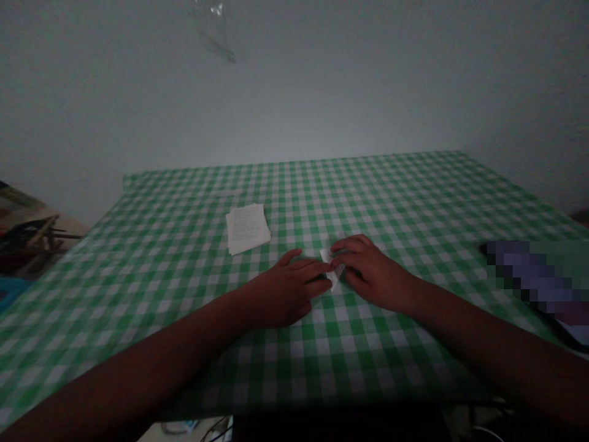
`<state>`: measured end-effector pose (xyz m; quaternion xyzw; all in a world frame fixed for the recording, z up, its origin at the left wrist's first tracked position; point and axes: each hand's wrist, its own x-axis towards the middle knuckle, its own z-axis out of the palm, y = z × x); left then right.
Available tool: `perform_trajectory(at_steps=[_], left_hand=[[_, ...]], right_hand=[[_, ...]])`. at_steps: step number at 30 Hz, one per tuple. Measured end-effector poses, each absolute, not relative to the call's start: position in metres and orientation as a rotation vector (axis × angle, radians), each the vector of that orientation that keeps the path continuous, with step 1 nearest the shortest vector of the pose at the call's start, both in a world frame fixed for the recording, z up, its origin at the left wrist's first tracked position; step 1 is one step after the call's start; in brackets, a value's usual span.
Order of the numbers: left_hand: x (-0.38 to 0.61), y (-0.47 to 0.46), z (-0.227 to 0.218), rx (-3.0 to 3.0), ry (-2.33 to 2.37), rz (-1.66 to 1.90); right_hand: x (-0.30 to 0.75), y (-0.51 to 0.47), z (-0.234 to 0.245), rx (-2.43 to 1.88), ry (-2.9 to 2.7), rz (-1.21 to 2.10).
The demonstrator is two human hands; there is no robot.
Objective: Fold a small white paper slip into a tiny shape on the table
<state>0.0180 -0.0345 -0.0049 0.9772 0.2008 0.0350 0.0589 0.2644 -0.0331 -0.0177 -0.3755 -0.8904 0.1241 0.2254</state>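
A small folded piece of white paper [337, 276] with faint print lies on the green-and-white checked tablecloth between my hands. From the left, my left hand [288, 293] reaches palm down, its fingers stretched out and spread, with two fingertips on the paper's left edge. My right hand [370, 270] is bent over the paper's right side, fingers curled and their tips on it. Parts of the paper are covered by the fingers. Farther back on the left rests a stack of printed white paper sheets [249, 228], slightly fanned, which neither hand touches.
The checked tablecloth [391, 202] covers the table up to a pale wall [345, 92]. A dark-edged device with a pixelated screen [538, 282] lies at the right edge. Beyond the table's left side is a blue object [13, 291]. Cables [216, 430] show below the front edge.
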Motion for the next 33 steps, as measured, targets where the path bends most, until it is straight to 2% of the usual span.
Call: perform_trajectory(at_steps=[4, 11, 33], left_hand=[[0.02, -0.033, -0.006, 2.942, 0.605, 0.167], [0.023, -0.025, -0.016, 2.918, 0.623, 0.242], [0.023, -0.023, -0.015, 2.857, 0.594, 0.275]], right_hand=[[0.264, -0.032, -0.015, -1.034, -2.425, 0.398], [0.265, -0.028, -0.02, -1.231, -2.385, 0.2], [0.257, -0.036, -0.018, -1.094, -2.467, 0.268]])
